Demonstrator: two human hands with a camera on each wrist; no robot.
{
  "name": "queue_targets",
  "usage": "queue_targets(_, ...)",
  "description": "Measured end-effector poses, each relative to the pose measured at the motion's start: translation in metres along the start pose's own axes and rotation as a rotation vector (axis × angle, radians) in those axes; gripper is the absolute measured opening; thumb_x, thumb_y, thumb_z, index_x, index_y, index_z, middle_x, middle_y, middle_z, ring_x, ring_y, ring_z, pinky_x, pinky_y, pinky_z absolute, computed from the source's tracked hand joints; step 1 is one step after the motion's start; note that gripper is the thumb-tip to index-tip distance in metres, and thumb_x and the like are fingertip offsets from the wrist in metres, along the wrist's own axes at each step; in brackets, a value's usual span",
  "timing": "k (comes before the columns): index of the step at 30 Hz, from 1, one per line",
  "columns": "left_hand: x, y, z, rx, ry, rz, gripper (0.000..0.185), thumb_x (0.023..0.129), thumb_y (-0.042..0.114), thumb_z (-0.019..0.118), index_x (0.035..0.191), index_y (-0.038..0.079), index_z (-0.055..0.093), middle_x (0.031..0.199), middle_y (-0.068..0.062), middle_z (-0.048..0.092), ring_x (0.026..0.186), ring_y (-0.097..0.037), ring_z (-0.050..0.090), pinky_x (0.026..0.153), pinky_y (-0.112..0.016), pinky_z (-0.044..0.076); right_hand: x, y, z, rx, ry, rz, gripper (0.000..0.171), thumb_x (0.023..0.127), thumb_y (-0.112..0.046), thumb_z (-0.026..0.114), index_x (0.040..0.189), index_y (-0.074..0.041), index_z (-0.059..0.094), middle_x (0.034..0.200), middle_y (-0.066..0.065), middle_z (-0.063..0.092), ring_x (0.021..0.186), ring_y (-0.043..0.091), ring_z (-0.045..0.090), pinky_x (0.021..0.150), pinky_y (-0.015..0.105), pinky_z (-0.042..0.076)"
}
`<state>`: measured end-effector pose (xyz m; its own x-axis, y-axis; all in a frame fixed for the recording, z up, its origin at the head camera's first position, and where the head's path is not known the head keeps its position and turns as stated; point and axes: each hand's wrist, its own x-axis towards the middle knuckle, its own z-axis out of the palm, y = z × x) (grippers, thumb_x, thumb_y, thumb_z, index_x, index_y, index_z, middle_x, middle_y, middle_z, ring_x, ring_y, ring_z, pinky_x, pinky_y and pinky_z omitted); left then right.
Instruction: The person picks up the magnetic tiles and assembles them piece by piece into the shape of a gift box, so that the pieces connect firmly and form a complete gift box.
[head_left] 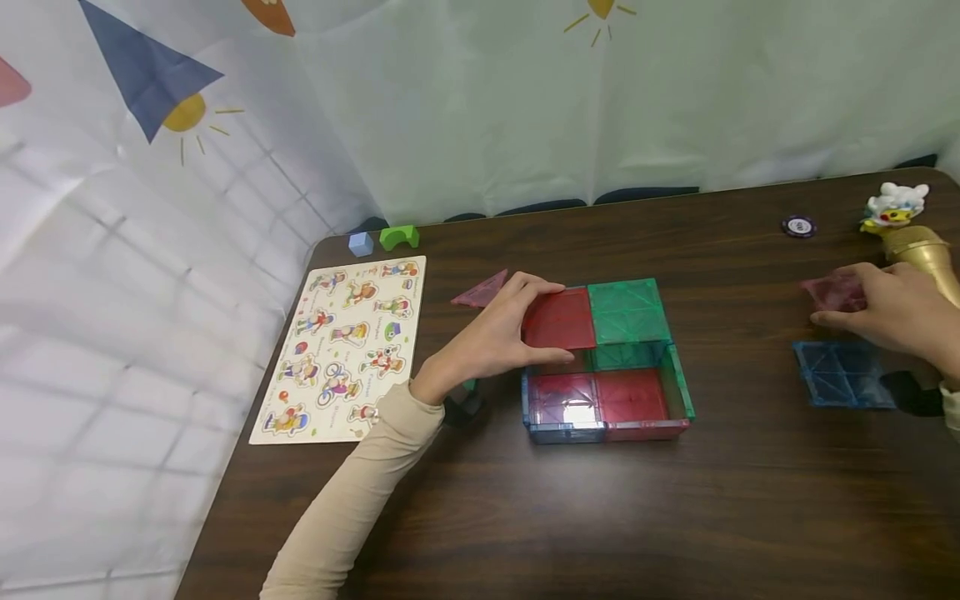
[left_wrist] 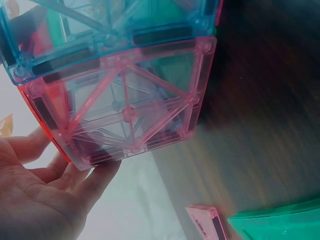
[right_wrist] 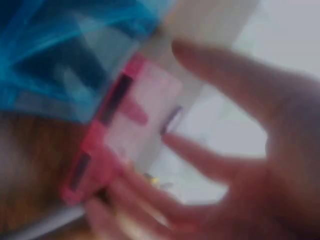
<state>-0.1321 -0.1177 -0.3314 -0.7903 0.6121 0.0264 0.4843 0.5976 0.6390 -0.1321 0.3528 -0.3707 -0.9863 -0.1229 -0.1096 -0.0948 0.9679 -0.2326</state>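
A box of translucent magnetic tiles [head_left: 607,392] stands mid-table, its top half covered by a red square tile [head_left: 561,318] and a green square tile [head_left: 627,310]. My left hand [head_left: 501,333] grips the red tile by its left edge, thumb at the front, fingers on the far side. In the left wrist view the fingertips [left_wrist: 97,170] touch a pink tile [left_wrist: 130,107]. At the right, my right hand [head_left: 888,310] holds a dark red tile [head_left: 834,293] just above the table. The right wrist view is blurred, showing a red tile [right_wrist: 120,135] by the fingers.
A blue square tile [head_left: 843,372] lies flat below the right hand. A pink triangle tile [head_left: 480,291] lies left of the box. A picture puzzle board [head_left: 341,346], small blue and green blocks [head_left: 397,237], a poker chip [head_left: 798,226] and a toy figure [head_left: 896,206] sit around the table.
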Motion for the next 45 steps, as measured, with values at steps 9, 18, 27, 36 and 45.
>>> queue_targets(9, -0.001, -0.001, -0.001, -0.006, 0.005, 0.001, 0.083, 0.083, 0.033, 0.09, 0.15, 0.009, 0.05, 0.141, -0.008, 0.049, 0.125, -0.02, 0.046, 0.093, -0.031, 0.055, 0.003, -0.007, 0.001, 0.053, 0.084, 0.009, 0.067, 0.087, -0.012, 0.079, 0.12, 0.034, 0.043, 0.083, 0.041, 0.059, 0.069, 0.047, 0.059, 0.059, 0.053, 0.049)
queue_targets(18, 0.0, -0.002, 0.001, -0.015, -0.004, -0.006, 0.083, 0.084, 0.035, 0.088, 0.152, 0.009, 0.049, 0.14, -0.008, 0.048, 0.125, -0.02, 0.046, 0.093, -0.03, 0.054, -0.001, -0.064, -0.01, 0.101, 0.252, -0.096, 0.081, 0.07, -0.011, 0.09, 0.131, 0.025, 0.05, 0.117, 0.046, 0.047, 0.106, 0.06, 0.045, 0.081, 0.07, 0.043)
queue_targets(27, -0.002, -0.004, 0.001, -0.023, -0.005, -0.015, 0.083, 0.084, 0.035, 0.089, 0.153, 0.01, 0.048, 0.14, -0.008, 0.048, 0.125, -0.02, 0.046, 0.094, -0.031, 0.054, -0.02, -0.141, -0.029, 0.332, 0.357, -0.841, 0.083, 0.087, -0.067, 0.068, 0.138, -0.002, 0.064, 0.132, 0.012, 0.06, 0.112, 0.012, 0.05, 0.084, 0.01, 0.04)
queue_targets(36, -0.002, -0.003, 0.001, -0.03, -0.002, -0.009, 0.083, 0.085, 0.034, 0.089, 0.153, 0.011, 0.047, 0.141, -0.008, 0.048, 0.124, -0.02, 0.046, 0.094, -0.031, 0.053, -0.037, -0.177, -0.009, 0.325, 0.149, -1.054, 0.079, 0.079, -0.035, 0.093, 0.145, -0.008, 0.059, 0.137, 0.003, 0.054, 0.118, 0.011, 0.048, 0.093, 0.014, 0.046)
queue_targets(45, -0.003, -0.004, 0.002, -0.034, -0.002, 0.002, 0.084, 0.084, 0.033, 0.089, 0.153, 0.01, 0.047, 0.141, -0.008, 0.048, 0.124, -0.019, 0.046, 0.095, -0.03, 0.052, -0.035, -0.182, -0.005, 0.247, 0.119, -1.026, 0.082, 0.067, -0.022, 0.099, 0.141, -0.015, 0.063, 0.135, -0.004, 0.057, 0.118, 0.015, 0.051, 0.088, 0.048, 0.056)
